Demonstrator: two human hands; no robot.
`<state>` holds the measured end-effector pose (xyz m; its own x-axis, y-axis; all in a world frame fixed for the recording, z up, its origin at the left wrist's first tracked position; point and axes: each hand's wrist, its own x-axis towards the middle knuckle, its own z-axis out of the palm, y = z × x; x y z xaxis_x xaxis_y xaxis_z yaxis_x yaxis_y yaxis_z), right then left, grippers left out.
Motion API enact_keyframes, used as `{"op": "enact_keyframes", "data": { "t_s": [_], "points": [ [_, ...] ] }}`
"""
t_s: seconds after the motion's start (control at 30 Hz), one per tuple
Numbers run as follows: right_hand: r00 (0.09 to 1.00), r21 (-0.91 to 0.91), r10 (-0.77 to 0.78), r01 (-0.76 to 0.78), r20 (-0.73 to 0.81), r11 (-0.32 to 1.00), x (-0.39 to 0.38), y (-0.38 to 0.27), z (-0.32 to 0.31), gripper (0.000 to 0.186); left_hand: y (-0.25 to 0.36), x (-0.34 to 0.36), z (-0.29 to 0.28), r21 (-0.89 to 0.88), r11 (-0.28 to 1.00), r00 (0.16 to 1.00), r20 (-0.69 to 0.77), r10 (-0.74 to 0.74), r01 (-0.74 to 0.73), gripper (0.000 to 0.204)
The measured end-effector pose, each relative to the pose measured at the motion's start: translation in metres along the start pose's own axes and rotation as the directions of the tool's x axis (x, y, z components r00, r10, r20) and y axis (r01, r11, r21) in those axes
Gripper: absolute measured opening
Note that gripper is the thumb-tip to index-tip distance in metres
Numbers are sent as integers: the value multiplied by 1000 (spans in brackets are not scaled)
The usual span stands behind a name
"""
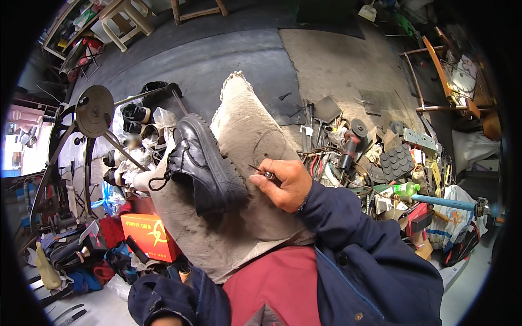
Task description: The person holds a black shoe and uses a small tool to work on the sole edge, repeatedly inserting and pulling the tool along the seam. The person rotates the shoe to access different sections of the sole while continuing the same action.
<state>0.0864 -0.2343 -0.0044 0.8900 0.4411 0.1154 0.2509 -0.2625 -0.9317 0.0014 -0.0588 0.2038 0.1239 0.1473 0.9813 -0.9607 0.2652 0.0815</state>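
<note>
1. Here's your ground: a coarse, pale cloth draped over your lap, creased and smudged grey, its far corner frayed to loose threads.
2. On it, smooth black leather catches the light, set against a chunky rubber sole with deep notches along its rim.
3. That's the shoe, lying over on its side along the cloth's left edge, toe toward the far corner, heel toward you, sole turned to the right.
4. Look at it: glossy, rounded toe, a dark hollow opening, and laces that are threaded, with a loop drooping past the cloth's left edge.
5. Now your right hand, over the right half of the cloth: fingers curled in, thumb and forefinger pinching a slim tool with a shiny metal collar.
6. Its thin, dark tip points left, just beside the sole; whether they touch, I can't tell.
7. Your left hand is nearly all cut off, just a sliver of skin past the navy sleeve; open or gripping, I can't tell.
8. Off the cloth's left edge sits a glossy, square-cornered orange-red box; beyond its right edge, a bumpy black rubber pad lies among jumbled tools.
</note>
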Motion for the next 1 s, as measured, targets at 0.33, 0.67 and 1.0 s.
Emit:
{"op": "enact_keyframes", "data": {
  "t_s": [0.33, 0.67, 1.0],
  "points": [
    [1000, 8, -18, 18, -22, 1000, 0, -2, 0, 14, 1, -7, -4, 151, 985, 996, 37, 82, -87, 23],
    [1000, -13, 28, -28, -11, 1000, -2, -6, -4, 15, 23, -54, -51, 544, 715, 867, -51, -495, 440, 16],
    [997, 60, 69, -67, -33, 996, -7, 5, -3, 22, 54, -151, -89, 660, -230, 171, -485, -858, 716, 45]
  ]
}}
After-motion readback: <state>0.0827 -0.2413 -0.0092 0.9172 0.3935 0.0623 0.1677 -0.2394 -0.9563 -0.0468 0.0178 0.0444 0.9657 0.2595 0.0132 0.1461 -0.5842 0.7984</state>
